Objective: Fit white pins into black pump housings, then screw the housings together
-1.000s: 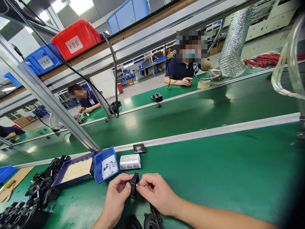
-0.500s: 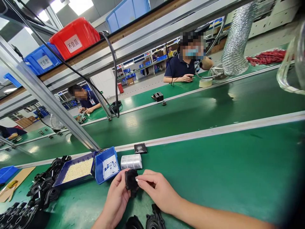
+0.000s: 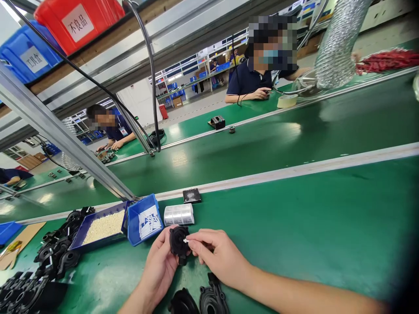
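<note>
My left hand (image 3: 161, 259) holds a round black plastic housing (image 3: 178, 242) upright, its hollow side partly turned toward my right hand. Between the thumb and index finger of my right hand (image 3: 214, 253) is a small white part (image 3: 186, 240), held against the middle of the housing. Below my hands, two more black housings lie on the green table, one (image 3: 183, 302) at the bottom edge and another (image 3: 212, 296) beside it.
Left of my hands stand a blue bin (image 3: 131, 226) of white sticks and a tray (image 3: 73, 242) of cream-coloured pieces. A label roll (image 3: 179, 214) and many black housings (image 3: 62, 248) lie nearby. Across the belt (image 3: 255, 144), a person (image 3: 250, 80) works.
The housing in my left hand has turned so that its hollow face shows more. My right hand still holds the white part at it. The camera view has shifted.
</note>
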`<state>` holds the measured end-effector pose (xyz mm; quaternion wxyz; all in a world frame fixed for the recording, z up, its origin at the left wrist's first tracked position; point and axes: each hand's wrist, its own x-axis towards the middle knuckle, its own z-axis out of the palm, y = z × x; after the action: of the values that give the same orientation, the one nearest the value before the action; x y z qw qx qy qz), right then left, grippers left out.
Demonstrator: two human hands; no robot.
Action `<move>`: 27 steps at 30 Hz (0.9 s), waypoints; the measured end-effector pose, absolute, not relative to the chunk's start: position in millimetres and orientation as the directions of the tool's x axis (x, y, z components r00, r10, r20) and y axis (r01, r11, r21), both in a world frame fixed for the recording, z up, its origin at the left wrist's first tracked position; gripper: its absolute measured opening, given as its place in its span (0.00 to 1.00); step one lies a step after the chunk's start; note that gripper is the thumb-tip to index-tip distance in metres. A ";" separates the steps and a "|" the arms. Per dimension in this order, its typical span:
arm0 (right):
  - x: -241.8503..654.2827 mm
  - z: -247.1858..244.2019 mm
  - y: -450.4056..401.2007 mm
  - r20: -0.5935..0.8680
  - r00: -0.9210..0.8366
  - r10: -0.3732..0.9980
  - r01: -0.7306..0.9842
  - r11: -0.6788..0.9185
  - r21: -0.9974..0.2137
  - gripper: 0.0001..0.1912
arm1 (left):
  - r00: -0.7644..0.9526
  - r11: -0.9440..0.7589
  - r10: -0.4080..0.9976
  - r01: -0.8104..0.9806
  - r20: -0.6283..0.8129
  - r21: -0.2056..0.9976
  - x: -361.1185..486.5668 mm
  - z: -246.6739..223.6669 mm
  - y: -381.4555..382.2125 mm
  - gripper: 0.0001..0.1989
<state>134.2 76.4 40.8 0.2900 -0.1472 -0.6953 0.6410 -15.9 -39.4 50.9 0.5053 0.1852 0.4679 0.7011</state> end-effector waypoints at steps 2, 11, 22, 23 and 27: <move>133.5 40.9 75.5 0.186 -0.795 0.577 -0.155 0.103 -0.982 0.15 | -0.436 -0.040 0.872 -0.518 -0.223 0.855 -14.7 52.2 -40.6 0.18; 136.6 47.7 80.0 0.234 -0.825 0.514 -0.087 0.294 -0.952 0.16 | -0.508 -0.057 0.844 -0.402 -0.171 0.914 -15.7 50.5 -43.2 0.22; 133.4 52.8 80.4 -0.028 -0.859 0.511 -0.002 -0.059 -0.998 0.14 | -0.532 -0.032 0.837 -0.284 -0.130 0.958 -18.5 46.1 -44.3 0.22; 132.8 54.3 79.7 -0.055 -0.859 0.509 0.001 -0.106 -0.994 0.14 | -0.537 -0.039 0.837 -0.252 -0.106 0.967 -19.1 45.3 -45.0 0.22; 131.2 58.8 76.0 -0.143 -0.871 0.470 0.003 -0.286 -0.958 0.13 | -0.560 -0.109 0.828 -0.138 0.014 0.984 -21.3 43.4 -47.1 0.18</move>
<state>131.2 76.0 58.8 0.1508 -0.2045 -0.5782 0.7753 -21.3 -47.1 43.4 0.3558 0.3058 0.5645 0.6791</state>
